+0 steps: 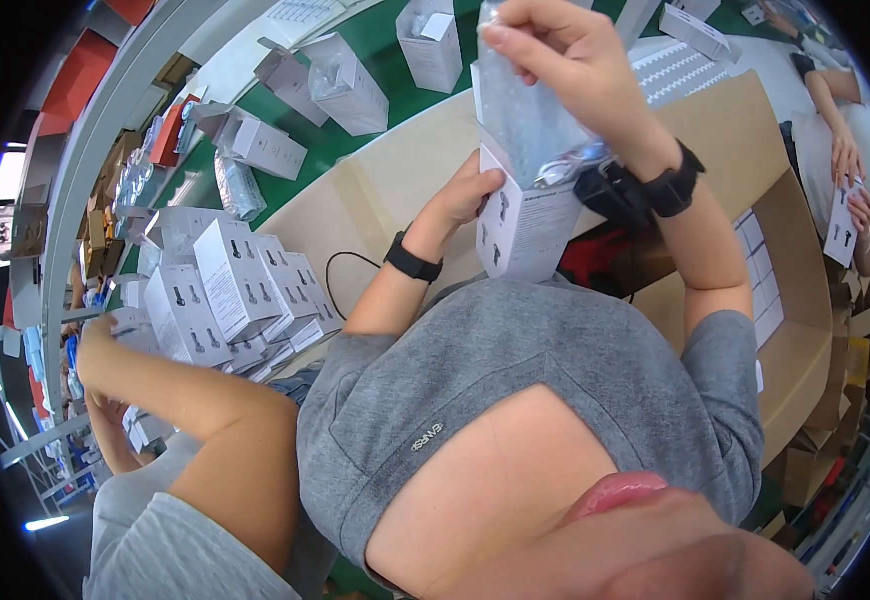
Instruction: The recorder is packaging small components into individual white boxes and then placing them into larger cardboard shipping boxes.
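Big cardboard carton (715, 130) sits along the green worktop's (355, 145) near edge, in front of me. Above it my left hand (460, 200) is wrapped around a small white product box (525, 225), held upright. My right hand (565, 60) is pinching a clear plastic bag (520, 115), its lower end in the box's open top.
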Demonstrator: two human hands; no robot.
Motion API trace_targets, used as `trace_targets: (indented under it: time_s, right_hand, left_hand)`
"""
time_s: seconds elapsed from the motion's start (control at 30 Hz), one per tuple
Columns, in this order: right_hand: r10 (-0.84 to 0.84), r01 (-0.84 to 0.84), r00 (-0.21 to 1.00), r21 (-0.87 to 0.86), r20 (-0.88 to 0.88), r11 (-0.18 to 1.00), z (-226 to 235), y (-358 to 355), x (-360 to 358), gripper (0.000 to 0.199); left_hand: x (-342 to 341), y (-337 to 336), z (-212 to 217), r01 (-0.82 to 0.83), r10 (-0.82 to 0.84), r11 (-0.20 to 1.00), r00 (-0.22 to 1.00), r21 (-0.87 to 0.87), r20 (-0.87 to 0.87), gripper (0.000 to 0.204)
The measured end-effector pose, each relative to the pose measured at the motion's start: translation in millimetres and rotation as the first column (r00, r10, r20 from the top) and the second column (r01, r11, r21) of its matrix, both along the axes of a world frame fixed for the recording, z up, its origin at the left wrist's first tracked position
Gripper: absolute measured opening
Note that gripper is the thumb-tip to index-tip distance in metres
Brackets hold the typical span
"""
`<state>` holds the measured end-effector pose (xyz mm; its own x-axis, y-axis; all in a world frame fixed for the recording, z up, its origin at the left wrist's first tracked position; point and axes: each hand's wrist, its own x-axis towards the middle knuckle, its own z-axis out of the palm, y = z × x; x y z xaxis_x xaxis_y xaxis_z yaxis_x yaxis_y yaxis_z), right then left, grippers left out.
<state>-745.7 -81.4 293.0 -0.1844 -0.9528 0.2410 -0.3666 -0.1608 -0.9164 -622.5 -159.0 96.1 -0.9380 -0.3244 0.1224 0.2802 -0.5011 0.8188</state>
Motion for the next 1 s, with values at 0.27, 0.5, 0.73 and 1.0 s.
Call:
trace_targets:
  time_s: [0.27, 0.5, 0.73, 1.0]
  right_hand:
    - [0.179, -0.169, 0.984, -0.269, 0.012, 0.948, -74.6, -69.2, 4.2, 0.013]
    - [0.166, -0.176, 0.984, -0.289, -0.058, 0.941, -86.0, -114.9, 33.9, 0.014]
    - [0.306, -0.358, 0.927, -0.265, -0.219, 0.895, -79.4, -121.2, 89.0, 0.011]
    - [0.121, -0.089, 0.970, -0.154, 0.211, 0.984, -61.1, -131.8, 37.6, 0.009]
  left_hand:
    - [16.1, -47.1, -12.0, -0.024, 0.039, 0.993, 0.991, -0.112, 0.132, 0.085]
    - [50.6, -51.5, 11.2, -0.540, 0.724, 0.654, 0.651, -0.530, 0.230, 0.094]
    - [57.4, -76.2, -36.5, -0.712, 0.927, 0.262, 0.374, -0.651, -0.036, 0.104]
    - [38.5, -67.2, -4.0, -0.620, 0.967, 0.012, 0.208, -0.784, -0.149, 0.105]
